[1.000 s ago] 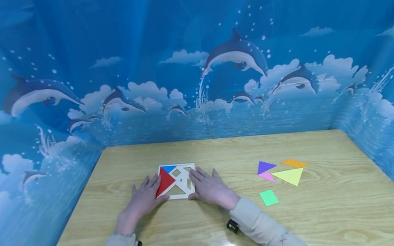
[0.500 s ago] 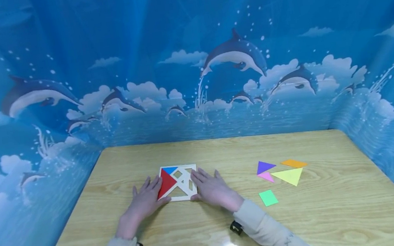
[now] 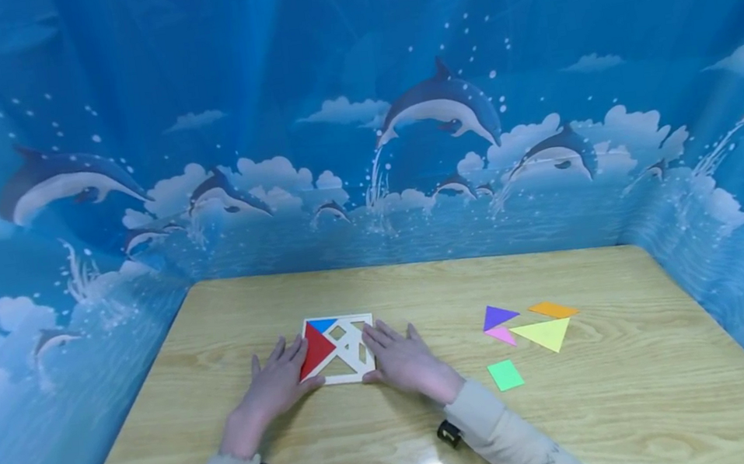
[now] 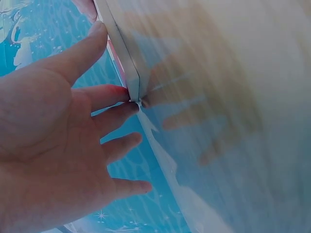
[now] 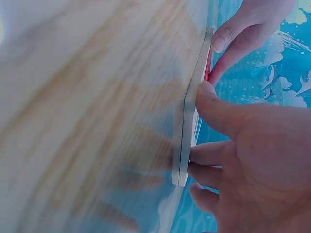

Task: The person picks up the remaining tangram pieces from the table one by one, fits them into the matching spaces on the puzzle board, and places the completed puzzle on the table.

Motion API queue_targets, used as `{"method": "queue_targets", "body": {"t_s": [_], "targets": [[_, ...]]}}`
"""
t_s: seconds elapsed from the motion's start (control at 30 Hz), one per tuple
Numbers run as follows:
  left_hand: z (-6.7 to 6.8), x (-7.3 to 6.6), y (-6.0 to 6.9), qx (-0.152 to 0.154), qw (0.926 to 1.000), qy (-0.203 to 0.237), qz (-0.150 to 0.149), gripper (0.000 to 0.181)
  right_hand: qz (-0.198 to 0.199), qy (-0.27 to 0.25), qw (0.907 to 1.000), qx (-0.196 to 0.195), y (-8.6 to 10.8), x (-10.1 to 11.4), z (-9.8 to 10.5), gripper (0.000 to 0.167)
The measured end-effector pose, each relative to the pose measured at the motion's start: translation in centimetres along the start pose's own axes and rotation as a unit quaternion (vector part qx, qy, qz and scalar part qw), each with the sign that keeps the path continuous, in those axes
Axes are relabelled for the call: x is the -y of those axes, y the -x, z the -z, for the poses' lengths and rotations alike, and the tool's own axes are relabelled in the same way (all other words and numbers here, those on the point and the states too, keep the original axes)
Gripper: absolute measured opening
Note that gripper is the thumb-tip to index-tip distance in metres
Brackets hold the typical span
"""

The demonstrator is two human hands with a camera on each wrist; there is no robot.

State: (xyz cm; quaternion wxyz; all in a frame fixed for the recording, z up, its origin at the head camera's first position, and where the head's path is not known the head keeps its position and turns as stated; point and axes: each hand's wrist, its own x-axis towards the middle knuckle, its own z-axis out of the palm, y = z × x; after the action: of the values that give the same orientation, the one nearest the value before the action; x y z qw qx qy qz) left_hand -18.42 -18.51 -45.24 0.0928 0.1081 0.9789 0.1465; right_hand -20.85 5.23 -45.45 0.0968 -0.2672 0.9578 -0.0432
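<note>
A white tangram board [image 3: 345, 379] lies flat on the wooden table. Set in its left part is a large red triangle [image 3: 314, 351], with a blue triangle [image 3: 321, 325] at its top left; other cut-outs show bare wood. My left hand [image 3: 274, 386] rests along the board's left side, fingers extended over the red triangle and thumb at the near edge. On the opposite side, my right hand [image 3: 406, 361] touches the right edge with straight fingers. Both wrist views show the board's thin edge [image 4: 127, 60] against fingertips. Its right-hand slots are partly hidden by my right fingers.
Loose tangram pieces lie to the right: a purple triangle [image 3: 498, 316], a pink triangle [image 3: 502, 335], an orange parallelogram [image 3: 554, 309], a yellow triangle [image 3: 546, 333] and a green square [image 3: 506, 374]. A blue dolphin-print curtain [image 3: 361, 147] surrounds the table [image 3: 400, 448].
The board has slid slightly to the right and nearer, with both hands moving along on its sides. The loose pieces have stayed in place on the table.
</note>
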Motion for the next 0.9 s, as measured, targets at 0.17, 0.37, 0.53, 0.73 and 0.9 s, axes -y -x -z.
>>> {"method": "queue_targets", "body": {"t_s": [0.17,0.37,0.53,0.73,0.9], "targets": [[-0.16,-0.12,0.04,0.003,1.0,0.003,0.003,0.078,0.0,0.003,1.0,0.0,0.1,-0.13,-0.14,0.08],[-0.23,-0.33,0.07,0.009,0.9999,0.004,0.007,0.079,0.004,0.002,1.0,-0.002,0.35,-0.33,-0.21,0.08],[-0.28,-0.48,0.2,0.009,0.9999,0.001,0.005,0.079,0.005,-0.008,1.0,-0.003,0.61,-0.48,-0.19,0.081],[-0.2,-0.77,0.41,0.005,1.0,0.001,0.0,0.078,0.007,-0.018,0.9998,-0.006,0.81,-0.62,-0.21,0.08],[-0.25,-0.94,0.52,0.001,1.0,-0.001,-0.002,0.078,0.01,-0.017,0.9998,-0.01,0.97,-0.71,-0.22,0.08]]}}
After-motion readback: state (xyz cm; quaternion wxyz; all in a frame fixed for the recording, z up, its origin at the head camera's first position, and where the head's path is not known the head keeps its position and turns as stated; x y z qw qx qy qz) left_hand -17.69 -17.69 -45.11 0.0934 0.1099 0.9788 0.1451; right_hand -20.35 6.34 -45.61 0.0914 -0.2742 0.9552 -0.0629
